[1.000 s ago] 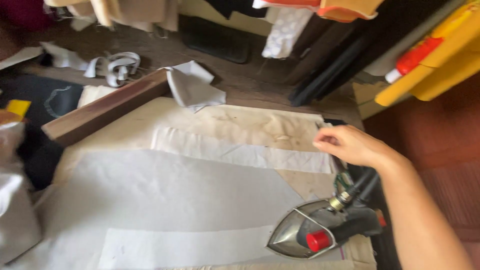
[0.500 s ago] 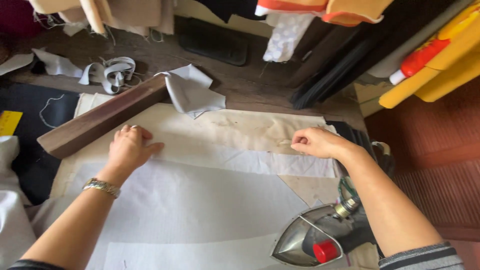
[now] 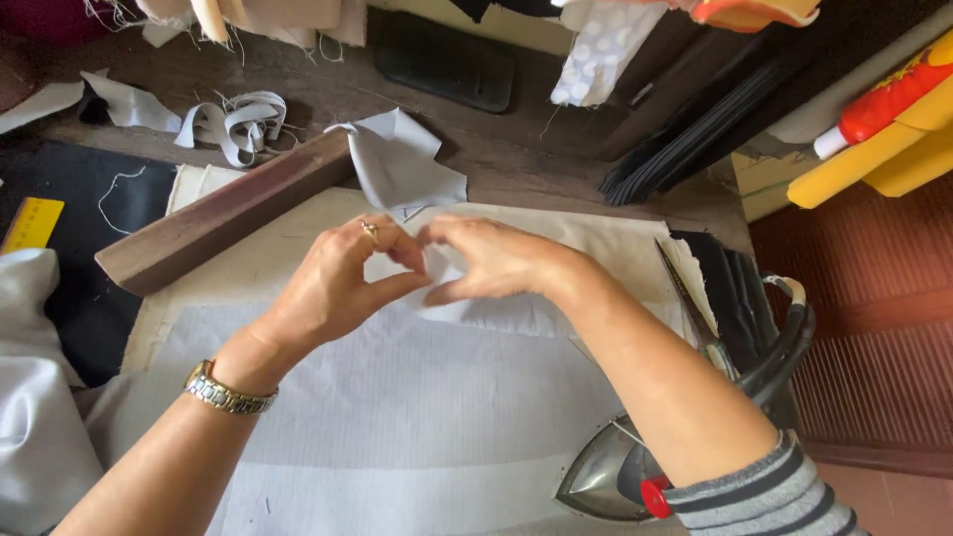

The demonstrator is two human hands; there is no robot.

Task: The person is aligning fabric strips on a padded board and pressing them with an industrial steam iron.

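My left hand (image 3: 333,288), with a ring and a wristwatch, and my right hand (image 3: 491,260) meet fingertip to fingertip over the middle of the board. Both pinch the upper edge of a white fabric strip (image 3: 516,316) that lies across a cream ironing pad (image 3: 606,243). A larger pale grey fabric sheet (image 3: 417,417) spreads below the strip, under my forearms. How much of the strip is lifted is hidden by my fingers.
An iron (image 3: 611,476) with a red knob rests at the lower right, scissors (image 3: 695,308) beside it. A wooden block (image 3: 228,213) lies diagonally at the upper left, a grey cloth scrap (image 3: 402,169) at its end. White ribbon scraps (image 3: 233,119) and a yellow ruler (image 3: 30,223) lie left.
My left hand came into view and moved right; my right hand slid left along the strip. They now meet in the middle and pinch the fabric.
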